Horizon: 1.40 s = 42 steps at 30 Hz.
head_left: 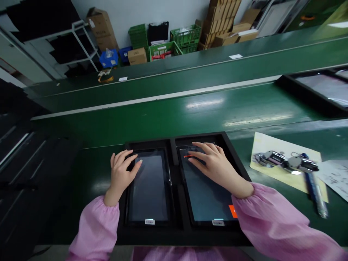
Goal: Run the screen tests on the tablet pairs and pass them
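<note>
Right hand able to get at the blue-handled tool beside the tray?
Likely yes. The right hand rests on the right tablet in the black tray; the blue-handled tool lies right of the tray, at the edge of the paper sheet. Only the tray rim lies between.

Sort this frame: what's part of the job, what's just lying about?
Part of the job: left hand; right hand; left tablet; right tablet; black tray.

Lying about: metal parts; paper sheet; blue-handled tool; green crates; cardboard boxes.
</note>
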### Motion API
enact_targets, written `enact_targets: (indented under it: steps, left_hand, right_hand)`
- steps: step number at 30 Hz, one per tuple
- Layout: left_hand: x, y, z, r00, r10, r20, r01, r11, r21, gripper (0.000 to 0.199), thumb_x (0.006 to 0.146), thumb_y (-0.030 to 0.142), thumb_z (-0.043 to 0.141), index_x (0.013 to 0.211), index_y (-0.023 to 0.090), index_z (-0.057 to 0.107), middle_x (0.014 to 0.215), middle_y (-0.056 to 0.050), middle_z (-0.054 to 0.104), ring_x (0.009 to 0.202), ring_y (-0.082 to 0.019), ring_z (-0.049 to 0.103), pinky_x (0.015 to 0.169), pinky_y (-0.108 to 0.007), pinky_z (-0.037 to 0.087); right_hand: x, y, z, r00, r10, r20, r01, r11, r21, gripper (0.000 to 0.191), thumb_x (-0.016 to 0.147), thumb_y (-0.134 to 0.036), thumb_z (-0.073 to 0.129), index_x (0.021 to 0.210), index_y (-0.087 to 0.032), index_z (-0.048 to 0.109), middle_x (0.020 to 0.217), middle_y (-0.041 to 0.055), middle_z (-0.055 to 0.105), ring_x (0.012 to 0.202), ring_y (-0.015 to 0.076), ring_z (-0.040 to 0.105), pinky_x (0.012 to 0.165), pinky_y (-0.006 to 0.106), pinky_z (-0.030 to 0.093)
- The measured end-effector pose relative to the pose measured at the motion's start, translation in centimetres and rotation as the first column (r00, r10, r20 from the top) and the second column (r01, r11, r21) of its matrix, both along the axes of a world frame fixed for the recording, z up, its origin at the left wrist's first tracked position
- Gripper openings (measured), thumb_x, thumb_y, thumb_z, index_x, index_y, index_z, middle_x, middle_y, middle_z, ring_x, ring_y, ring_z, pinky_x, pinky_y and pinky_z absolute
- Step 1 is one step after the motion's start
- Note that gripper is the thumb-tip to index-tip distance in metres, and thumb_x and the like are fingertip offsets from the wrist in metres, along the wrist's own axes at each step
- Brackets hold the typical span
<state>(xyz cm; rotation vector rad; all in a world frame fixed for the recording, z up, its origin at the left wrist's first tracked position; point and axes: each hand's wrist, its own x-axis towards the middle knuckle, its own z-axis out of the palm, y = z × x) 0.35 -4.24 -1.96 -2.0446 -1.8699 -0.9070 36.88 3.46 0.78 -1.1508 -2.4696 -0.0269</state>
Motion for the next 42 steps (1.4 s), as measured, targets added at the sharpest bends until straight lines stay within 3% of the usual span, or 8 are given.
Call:
enact_targets:
  steps: [7,13,20,25,29,37,39,42]
  left_hand:
    - [-0.1,0.0,-0.5,0.999,-0.013,-0.035,0.011,0.999,-0.043,0.025,0.1,0.043,0.066,0.109,0.025,0.08,0.127,-0.012,0.077,0.124,-0.033,0.068,0.12,-0.061,0.035]
    - [0.0,0.0,-0.6,0.997,-0.007,-0.081,-0.004,0.992,-0.126,0.021,0.1,0.042,0.067,0.104,0.027,0.082,0.133,-0.012,0.075,0.13,-0.036,0.064,0.122,-0.07,0.029]
    - [0.0,-0.1,-0.7,0.994,-0.013,-0.111,0.002,0.995,-0.102,0.021,0.1,0.039,0.067,0.104,0.026,0.082,0.129,-0.012,0.076,0.127,-0.036,0.067,0.12,-0.07,0.03]
    - [-0.2,0.0,-0.9,0.991,-0.022,-0.131,0.013,0.997,-0.073,0.023,0.102,0.041,0.064,0.102,0.027,0.082,0.127,-0.012,0.077,0.124,-0.035,0.068,0.12,-0.069,0.032]
    - [-0.6,0.1,-1.3,0.99,-0.039,-0.139,0.031,0.998,-0.057,0.026,0.102,0.043,0.063,0.105,0.026,0.082,0.127,-0.012,0.077,0.123,-0.036,0.069,0.119,-0.069,0.032]
    - [-0.9,0.0,-1.6,0.99,-0.06,-0.127,0.056,0.998,-0.033,0.023,0.102,0.042,0.065,0.102,0.026,0.082,0.124,-0.012,0.078,0.119,-0.036,0.07,0.117,-0.069,0.034]
    - [-0.9,0.3,-1.6,0.994,-0.069,-0.086,0.067,0.997,-0.03,0.02,0.1,0.04,0.068,0.102,0.026,0.082,0.123,-0.013,0.078,0.118,-0.037,0.07,0.116,-0.071,0.034]
    - [-0.5,1.0,-1.4,0.993,-0.096,0.062,0.098,0.995,-0.024,0.013,0.096,0.034,0.073,0.1,0.026,0.082,0.12,-0.014,0.079,0.118,-0.04,0.07,0.114,-0.077,0.029]
  right_hand:
    - [-1.1,0.9,-0.8,1.0,-0.021,0.012,0.021,0.999,0.03,0.037,0.111,-0.042,0.051,0.129,-0.021,0.074,0.148,0.0167,0.062,0.127,0.0352,0.059,0.101,0.056,0.047]
    - [-0.1,0.4,-0.2,0.998,0.041,-0.048,-0.04,0.999,0.026,0.038,0.11,-0.046,0.053,0.093,-0.029,0.082,0.136,0.0051,0.071,0.124,0.0287,0.061,0.106,0.052,0.043]
    - [0.1,0.4,-1.2,1.0,-0.028,0.005,0.028,0.999,-0.019,0.034,0.109,-0.047,0.054,0.119,-0.027,0.08,0.142,0.0146,0.065,0.122,0.0343,0.061,0.098,0.052,0.047]
    - [-0.5,-0.3,-0.8,0.988,-0.048,0.146,0.073,0.983,-0.17,0.034,0.108,-0.045,0.058,0.132,-0.026,0.074,0.104,0.0099,0.078,0.092,0.0257,0.071,0.076,0.035,0.049]
    - [-0.7,-1.2,-0.1,0.968,-0.08,0.239,0.143,0.955,-0.259,0.04,0.109,-0.047,0.055,0.144,-0.029,0.065,0.089,0.0043,0.08,0.069,0.0221,0.073,0.055,0.028,0.037]
    - [-0.9,-0.4,0.6,0.953,-0.121,0.277,0.202,0.936,-0.287,0.04,0.111,-0.047,0.051,0.144,-0.031,0.065,0.083,0.0049,0.079,0.069,0.0233,0.075,0.055,0.026,0.038]
    - [-0.9,-1.6,0.9,0.956,-0.127,0.265,0.198,0.944,-0.264,0.039,0.11,-0.042,0.052,0.144,-0.029,0.065,0.088,0.0062,0.079,0.071,0.0241,0.075,0.057,0.028,0.043]
    - [-2.2,-7.4,0.4,0.976,-0.032,0.214,0.078,0.974,-0.211,0.042,0.104,-0.034,0.062,0.145,-0.032,0.064,0.1,0.0068,0.081,0.088,0.0274,0.077,0.07,0.034,0.056]
